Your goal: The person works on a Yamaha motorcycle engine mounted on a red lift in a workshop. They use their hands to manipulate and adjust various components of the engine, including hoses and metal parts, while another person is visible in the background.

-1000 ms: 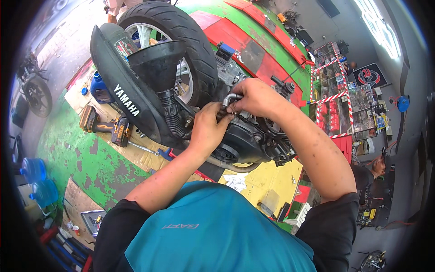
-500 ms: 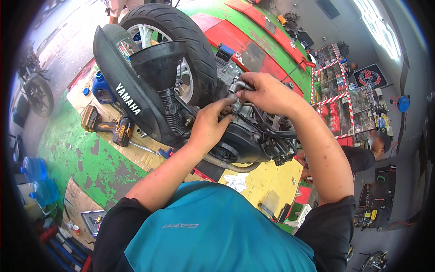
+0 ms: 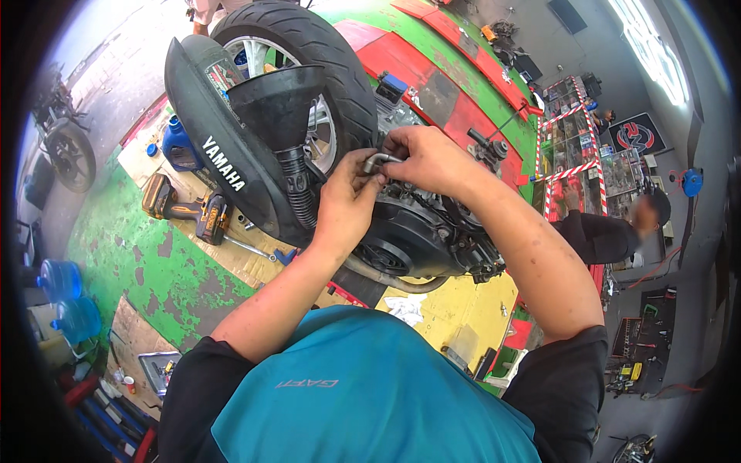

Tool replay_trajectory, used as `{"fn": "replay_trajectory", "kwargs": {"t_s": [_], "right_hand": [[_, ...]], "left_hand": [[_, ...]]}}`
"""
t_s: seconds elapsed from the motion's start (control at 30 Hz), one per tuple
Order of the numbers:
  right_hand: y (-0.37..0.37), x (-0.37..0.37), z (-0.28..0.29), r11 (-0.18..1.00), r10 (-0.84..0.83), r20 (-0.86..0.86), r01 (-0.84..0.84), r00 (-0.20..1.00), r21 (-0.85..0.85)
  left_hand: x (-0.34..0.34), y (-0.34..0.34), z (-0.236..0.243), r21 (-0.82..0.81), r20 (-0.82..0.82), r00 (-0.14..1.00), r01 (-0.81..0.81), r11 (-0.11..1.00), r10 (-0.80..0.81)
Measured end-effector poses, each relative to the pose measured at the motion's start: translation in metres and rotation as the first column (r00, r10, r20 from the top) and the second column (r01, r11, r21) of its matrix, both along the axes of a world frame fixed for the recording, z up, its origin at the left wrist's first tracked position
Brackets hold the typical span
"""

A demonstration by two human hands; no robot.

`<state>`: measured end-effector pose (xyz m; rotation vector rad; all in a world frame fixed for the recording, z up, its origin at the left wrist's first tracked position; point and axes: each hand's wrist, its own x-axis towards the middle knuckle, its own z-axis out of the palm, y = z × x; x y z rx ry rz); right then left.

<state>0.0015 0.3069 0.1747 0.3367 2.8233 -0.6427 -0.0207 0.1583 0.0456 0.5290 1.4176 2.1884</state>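
A small bent metal pipe fitting (image 3: 377, 160), silver-grey, is held between my two hands above the scooter engine (image 3: 405, 231). My left hand (image 3: 349, 202) has its thumb and fingers closed round the near end of the fitting. My right hand (image 3: 427, 163) pinches its other end from the right, and the fingers hide part of it. Below lie the engine's round black cover and dark hoses. Left of my hands a black funnel (image 3: 278, 108) stands in a ribbed black hose (image 3: 296, 181), in front of the rear tire (image 3: 340, 69).
A cordless drill (image 3: 185, 210), a wrench (image 3: 248, 248) and a blue bottle (image 3: 179, 147) lie or stand at left on cardboard. A white rag (image 3: 405, 309) lies on yellow board below the engine. A co-worker (image 3: 606, 231) is near the glass display cases (image 3: 571, 131) at right.
Both hands have moved left and slightly towards me with the pipe fitting, away from the engine top, which shows more now. The co-worker at right has come further into view.
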Motion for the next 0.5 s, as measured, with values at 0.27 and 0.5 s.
{"fn": "replay_trajectory", "kwargs": {"t_s": [0.27,0.5], "right_hand": [[0.008,-0.005,-0.013,0.986,-0.082,0.064,0.090,0.995,-0.137],[0.017,0.005,0.006,0.997,-0.058,-0.173,0.067,0.983,0.046]], "left_hand": [[-0.006,0.005,-0.007,0.032,0.077,0.996,-0.056,0.998,0.053],[-0.009,-0.005,0.007,-0.273,-0.338,0.940,-0.141,0.952,0.043]]}}
